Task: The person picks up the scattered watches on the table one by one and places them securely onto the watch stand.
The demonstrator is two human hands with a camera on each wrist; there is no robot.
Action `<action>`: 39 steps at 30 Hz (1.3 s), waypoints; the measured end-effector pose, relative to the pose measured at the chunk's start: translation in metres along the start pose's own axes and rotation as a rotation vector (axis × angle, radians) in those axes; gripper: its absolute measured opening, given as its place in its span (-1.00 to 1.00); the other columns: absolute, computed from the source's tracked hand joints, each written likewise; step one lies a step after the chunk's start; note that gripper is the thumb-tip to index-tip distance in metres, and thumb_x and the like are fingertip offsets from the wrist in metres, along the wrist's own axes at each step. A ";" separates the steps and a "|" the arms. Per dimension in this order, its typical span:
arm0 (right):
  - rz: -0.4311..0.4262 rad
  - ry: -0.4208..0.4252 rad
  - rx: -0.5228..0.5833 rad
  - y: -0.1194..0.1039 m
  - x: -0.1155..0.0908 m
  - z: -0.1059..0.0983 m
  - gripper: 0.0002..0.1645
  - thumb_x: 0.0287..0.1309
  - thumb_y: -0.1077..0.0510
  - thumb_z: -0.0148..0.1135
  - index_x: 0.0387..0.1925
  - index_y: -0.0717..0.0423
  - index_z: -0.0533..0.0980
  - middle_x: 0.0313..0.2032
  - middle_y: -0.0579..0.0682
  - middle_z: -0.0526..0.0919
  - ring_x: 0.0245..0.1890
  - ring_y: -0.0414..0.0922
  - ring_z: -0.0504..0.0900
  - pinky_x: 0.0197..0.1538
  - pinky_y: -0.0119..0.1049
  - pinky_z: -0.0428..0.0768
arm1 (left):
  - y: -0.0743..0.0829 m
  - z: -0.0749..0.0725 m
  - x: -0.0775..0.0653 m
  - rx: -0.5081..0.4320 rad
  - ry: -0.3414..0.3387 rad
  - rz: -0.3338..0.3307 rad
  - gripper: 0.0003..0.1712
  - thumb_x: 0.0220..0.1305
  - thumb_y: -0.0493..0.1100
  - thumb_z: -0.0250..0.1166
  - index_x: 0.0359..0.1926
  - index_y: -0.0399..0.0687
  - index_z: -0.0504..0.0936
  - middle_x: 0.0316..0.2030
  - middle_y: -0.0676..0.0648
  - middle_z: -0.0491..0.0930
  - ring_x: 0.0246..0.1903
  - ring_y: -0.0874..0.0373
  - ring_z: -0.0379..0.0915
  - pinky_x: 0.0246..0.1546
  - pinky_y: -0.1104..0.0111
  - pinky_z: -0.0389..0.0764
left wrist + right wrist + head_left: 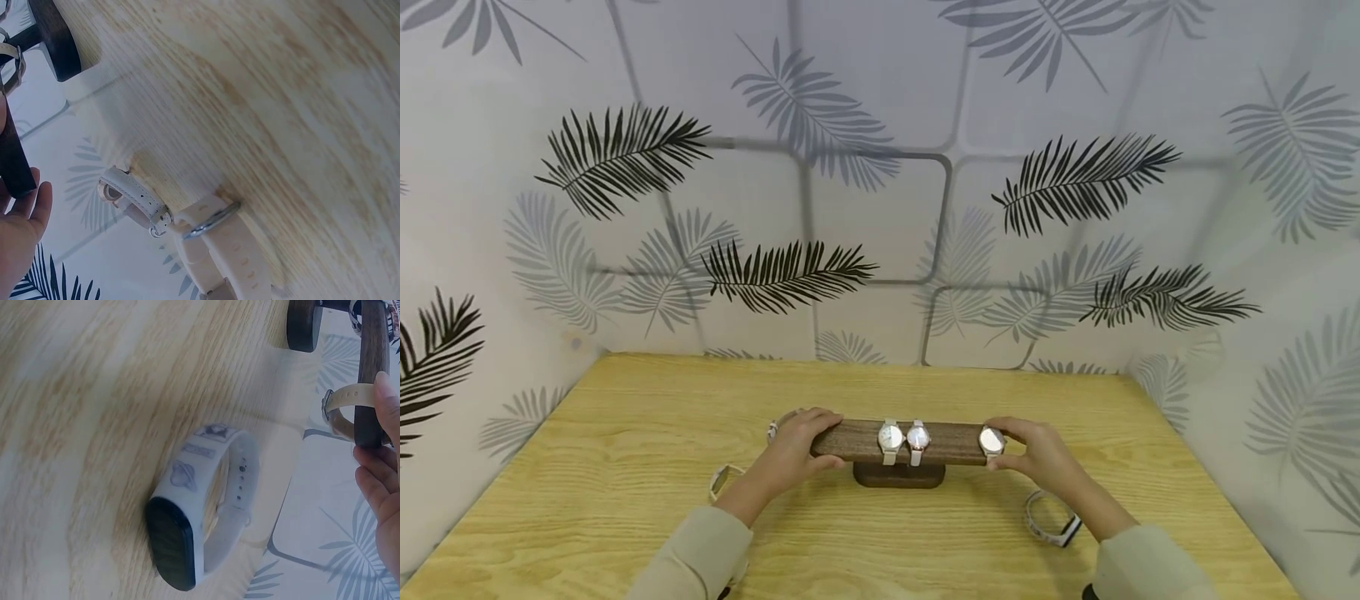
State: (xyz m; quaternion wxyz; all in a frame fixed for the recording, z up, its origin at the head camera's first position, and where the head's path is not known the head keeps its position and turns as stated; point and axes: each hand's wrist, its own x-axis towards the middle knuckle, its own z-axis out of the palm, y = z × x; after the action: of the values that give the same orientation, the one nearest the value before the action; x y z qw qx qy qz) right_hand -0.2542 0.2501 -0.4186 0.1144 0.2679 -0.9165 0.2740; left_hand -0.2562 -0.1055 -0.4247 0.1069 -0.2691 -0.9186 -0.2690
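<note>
A dark wooden watch stand (955, 442) stands upright on the table, its long bar raised over a rounded base (898, 475). Two light-strapped watches, a white-dialled one (891, 438) and a rose-rimmed one (917, 437), sit side by side near the bar's middle. My left hand (793, 454) grips the bar's left end, fingers over the top and thumb at the front. At the right end, my right hand (1037, 450) pinches a watch (992, 442) with a bright, reflecting dial. Its beige strap (350, 397) loops round the bar in the right wrist view, thumb against it.
On the table (647, 433), a white fitness band (1052, 525) with a dark screen lies below my right forearm. A pale-strapped watch (724, 481) lies beside my left wrist, and another white-strapped watch (772, 430) is partly hidden behind my left hand. A leaf-patterned backdrop (880, 208) borders the table.
</note>
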 end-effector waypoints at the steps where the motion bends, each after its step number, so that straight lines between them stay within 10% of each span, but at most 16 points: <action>1: -0.002 0.010 -0.002 0.001 0.000 0.001 -0.34 -0.27 0.10 0.40 -0.02 0.28 0.49 -0.07 0.19 0.60 -0.06 0.10 0.58 -0.03 -0.11 0.57 | 0.000 0.000 0.000 0.001 -0.001 0.002 -0.33 -0.08 -0.07 0.40 0.09 -0.23 0.46 0.02 -0.17 0.49 0.05 -0.11 0.40 0.17 -0.03 0.31; 21: -0.130 0.085 -0.073 0.000 0.012 0.011 -0.34 -0.44 0.12 0.50 -0.14 0.28 0.54 -0.16 0.16 0.64 -0.15 0.06 0.62 -0.12 -0.14 0.61 | 0.001 -0.004 -0.001 -0.019 -0.016 -0.016 -0.33 -0.07 -0.07 0.40 0.10 -0.22 0.45 0.04 -0.16 0.48 0.06 -0.08 0.40 0.13 0.06 0.39; 39: 0.048 -0.099 0.027 -0.008 0.007 0.000 -0.31 -0.21 0.23 0.43 0.05 0.31 0.41 0.03 0.23 0.51 0.06 0.18 0.47 0.09 0.04 0.46 | 0.001 -0.004 -0.001 -0.014 -0.025 -0.022 -0.33 -0.09 -0.07 0.41 0.09 -0.19 0.46 0.03 -0.14 0.49 0.05 -0.07 0.41 0.14 0.01 0.36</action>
State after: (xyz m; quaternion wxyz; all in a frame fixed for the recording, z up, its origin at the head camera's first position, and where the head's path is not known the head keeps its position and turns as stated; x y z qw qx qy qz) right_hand -0.2554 0.2414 -0.4129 0.0588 0.2603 -0.9235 0.2757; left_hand -0.2547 -0.1074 -0.4216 0.0902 -0.2630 -0.9209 -0.2732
